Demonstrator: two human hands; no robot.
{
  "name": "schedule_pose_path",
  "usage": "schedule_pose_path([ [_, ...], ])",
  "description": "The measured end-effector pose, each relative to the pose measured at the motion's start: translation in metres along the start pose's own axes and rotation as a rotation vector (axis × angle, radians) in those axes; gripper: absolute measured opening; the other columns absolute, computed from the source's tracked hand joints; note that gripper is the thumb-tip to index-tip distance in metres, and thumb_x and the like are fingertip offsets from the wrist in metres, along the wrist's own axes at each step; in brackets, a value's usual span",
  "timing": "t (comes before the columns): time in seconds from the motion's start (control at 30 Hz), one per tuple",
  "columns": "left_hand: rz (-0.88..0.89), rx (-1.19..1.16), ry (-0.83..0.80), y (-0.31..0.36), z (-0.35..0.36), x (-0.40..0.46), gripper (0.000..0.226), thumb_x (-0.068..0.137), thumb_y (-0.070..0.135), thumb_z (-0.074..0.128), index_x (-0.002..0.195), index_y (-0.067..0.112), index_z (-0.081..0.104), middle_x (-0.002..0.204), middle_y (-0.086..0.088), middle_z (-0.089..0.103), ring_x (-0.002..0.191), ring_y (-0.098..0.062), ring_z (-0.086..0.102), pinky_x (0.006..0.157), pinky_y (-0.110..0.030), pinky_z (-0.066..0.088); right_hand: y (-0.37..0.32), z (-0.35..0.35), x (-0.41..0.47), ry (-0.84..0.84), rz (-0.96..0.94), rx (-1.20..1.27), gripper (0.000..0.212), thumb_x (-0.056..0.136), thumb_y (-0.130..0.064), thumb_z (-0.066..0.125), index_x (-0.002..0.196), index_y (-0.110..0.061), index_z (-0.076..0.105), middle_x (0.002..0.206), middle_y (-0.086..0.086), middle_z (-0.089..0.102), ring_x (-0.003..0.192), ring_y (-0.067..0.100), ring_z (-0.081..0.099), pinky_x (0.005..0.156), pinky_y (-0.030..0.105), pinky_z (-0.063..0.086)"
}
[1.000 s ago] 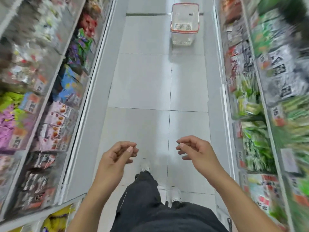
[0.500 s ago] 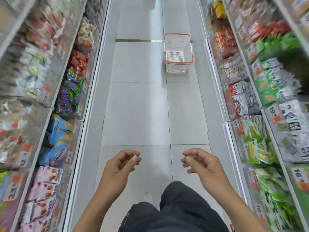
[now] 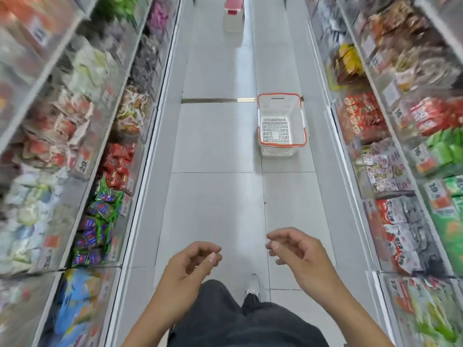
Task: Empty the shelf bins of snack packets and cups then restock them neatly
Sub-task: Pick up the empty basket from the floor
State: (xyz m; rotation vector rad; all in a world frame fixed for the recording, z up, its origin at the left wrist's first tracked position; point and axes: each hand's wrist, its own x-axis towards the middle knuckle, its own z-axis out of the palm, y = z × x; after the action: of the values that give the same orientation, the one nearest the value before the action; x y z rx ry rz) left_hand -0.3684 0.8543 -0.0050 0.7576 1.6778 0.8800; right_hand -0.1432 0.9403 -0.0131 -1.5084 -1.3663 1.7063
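both hands are bare and hold nothing: the left hand (image 3: 190, 265) hangs at about 6 o'clock with fingers loosely curled and thumb near the forefinger, and the right hand (image 3: 298, 256) just beside it at 5 o'clock is half open, fingers bent, apart from any packet.

outward from the hands, a white perforated plastic shopping basket with an orange rim (image 3: 281, 144) stands on the pale tiled floor (image 3: 218, 146) at about 1 o'clock, well ahead of the hands and close to the right-hand shelving. it looks empty. farther off at 12 o'clock sits a small white box with a red lid (image 3: 234, 17).

the clear-fronted shelf bins on the left (image 3: 107, 186) at 9 o'clock and those on the right (image 3: 390, 169) at 3 o'clock are full of coloured snack packets; no cups can be made out through the blur. judging by full bins and an empty basket, emptying has not begun, so nearly all of the task is left.

the aisle is a straight open lane between two long shelf edges, clear underfoot apart from the basket, which narrows the right side; there is room to pass on its left.
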Motion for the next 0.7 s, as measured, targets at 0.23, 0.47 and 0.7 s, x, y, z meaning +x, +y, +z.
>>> schedule_pose_path([
  [0.23, -0.039, -0.117, 0.168, 0.061, -0.075, 0.144, 0.02, 0.095, 0.009, 0.059, 0.093, 0.022, 0.074, 0.092, -0.002, 0.075, 0.089, -0.015, 0.071, 0.08, -0.03, 0.052, -0.105, 0.046, 0.185, -0.183, -0.057, -0.091, 0.013, 0.092, -0.011, 0.066, 0.096, -0.021, 0.073, 0.091, 0.0, 0.074, 0.086, 0.019, 0.07, 0.072, 0.026, 0.056],
  [0.47, -0.016, -0.067, 0.048, 0.15, -0.132, 0.339, 0.015, 0.097, 0.011, 0.059, 0.101, 0.019, 0.071, 0.094, 0.002, 0.075, 0.091, -0.01, 0.07, 0.082, -0.028, 0.053, -0.179, 0.066, 0.349, -0.071, -0.007, -0.055, 0.015, 0.092, -0.007, 0.065, 0.097, -0.018, 0.073, 0.089, 0.004, 0.074, 0.085, 0.022, 0.07, 0.072, 0.028, 0.057],
  [0.7, 0.051, 0.069, -0.132, 0.287, -0.131, 0.527, 0.014, 0.097, 0.018, 0.058, 0.102, 0.023, 0.071, 0.094, 0.005, 0.074, 0.093, -0.01, 0.069, 0.083, -0.028, 0.054, -0.241, 0.016, 0.486, 0.144, 0.049, 0.044, 0.013, 0.091, -0.008, 0.066, 0.097, -0.018, 0.073, 0.09, 0.003, 0.075, 0.086, 0.021, 0.071, 0.073, 0.029, 0.058],
])
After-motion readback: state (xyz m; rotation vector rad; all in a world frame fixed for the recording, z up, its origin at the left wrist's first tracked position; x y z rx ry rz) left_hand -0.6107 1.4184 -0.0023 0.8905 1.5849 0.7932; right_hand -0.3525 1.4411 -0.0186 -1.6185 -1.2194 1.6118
